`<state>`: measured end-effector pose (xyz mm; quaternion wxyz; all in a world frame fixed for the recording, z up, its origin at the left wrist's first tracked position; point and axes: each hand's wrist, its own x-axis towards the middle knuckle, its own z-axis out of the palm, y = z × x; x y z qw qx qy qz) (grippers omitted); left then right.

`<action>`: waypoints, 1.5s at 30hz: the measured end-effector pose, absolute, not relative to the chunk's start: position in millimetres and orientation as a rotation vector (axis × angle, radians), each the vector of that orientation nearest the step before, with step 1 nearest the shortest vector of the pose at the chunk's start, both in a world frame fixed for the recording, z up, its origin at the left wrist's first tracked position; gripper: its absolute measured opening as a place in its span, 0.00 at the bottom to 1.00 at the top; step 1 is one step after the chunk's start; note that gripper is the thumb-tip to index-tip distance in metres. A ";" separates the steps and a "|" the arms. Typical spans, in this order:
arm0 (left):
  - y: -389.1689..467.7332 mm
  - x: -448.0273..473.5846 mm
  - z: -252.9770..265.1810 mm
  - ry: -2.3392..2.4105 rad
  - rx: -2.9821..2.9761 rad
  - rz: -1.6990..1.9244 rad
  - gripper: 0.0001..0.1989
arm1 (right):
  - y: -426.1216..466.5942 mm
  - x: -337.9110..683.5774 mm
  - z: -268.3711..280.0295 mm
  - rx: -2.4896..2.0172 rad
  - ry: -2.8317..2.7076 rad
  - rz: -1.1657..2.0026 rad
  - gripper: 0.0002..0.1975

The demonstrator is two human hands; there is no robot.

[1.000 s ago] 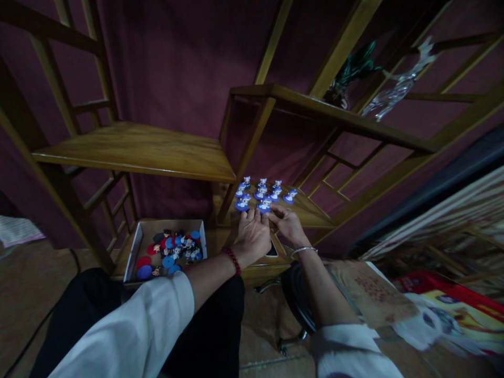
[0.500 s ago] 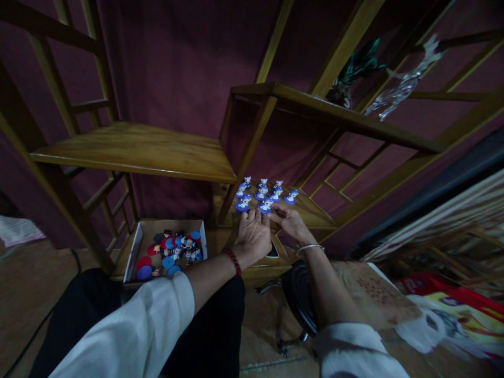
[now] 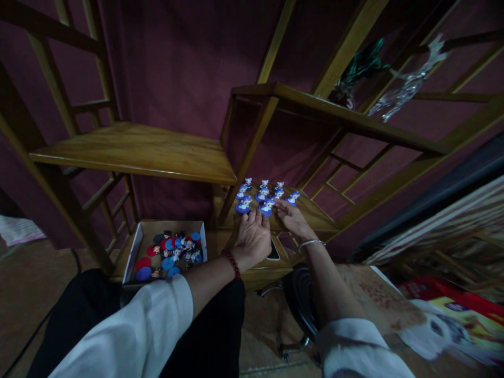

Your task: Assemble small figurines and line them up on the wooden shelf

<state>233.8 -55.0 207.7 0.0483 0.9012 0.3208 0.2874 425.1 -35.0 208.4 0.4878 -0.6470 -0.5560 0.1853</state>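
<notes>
Several small figurines on round purple bases stand in rows on the lower wooden shelf (image 3: 315, 212). At the front row's right is a white and blue figurine (image 3: 267, 205), and to its left stands a similar figurine (image 3: 244, 204). My left hand (image 3: 254, 237), wearing a red bead bracelet, rests palm down just before these two, its fingers laid forward at their bases. Beside the front right figurine is my right hand (image 3: 293, 219), with a silver bangle; its fingers reach forward and apart, close to a figurine (image 3: 277, 195) behind. Whether any fingertip touches a base cannot be made out.
An open cardboard box (image 3: 133, 257) holds more figurines with red and blue bases at the left. A wooden post (image 3: 252, 152) and an upper shelf (image 3: 338, 118) frame the figurines. A glass deer ornament (image 3: 409, 86) stands above. Below is a black stool (image 3: 301, 294).
My right hand has drawn slightly right, away from the front right figurine, and its fingers have straightened. My left hand stays nearly where it was, its fingers a little lower.
</notes>
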 end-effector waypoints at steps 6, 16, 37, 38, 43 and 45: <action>-54.4 233.4 207.4 0.961 2.780 0.898 0.21 | -22.0 424.9 208.5 -1.614 -1.358 0.434 0.24; -52.4 234.5 203.3 0.955 2.814 0.886 0.23 | -23.8 418.6 212.4 -1.629 -1.429 0.382 0.24; -51.7 231.3 205.8 0.921 2.850 0.857 0.24 | -39.1 418.6 198.6 -1.498 -1.173 0.190 0.15; -51.3 231.2 205.1 0.911 2.863 0.853 0.25 | -41.2 417.5 198.3 -1.492 -1.158 0.177 0.15; -50.7 228.4 198.6 0.844 2.945 0.847 0.26 | -55.1 405.8 196.4 -1.458 -1.104 0.144 0.14; -51.9 225.9 196.4 0.826 2.966 0.865 0.27 | -61.9 400.3 194.1 -1.461 -1.114 0.128 0.14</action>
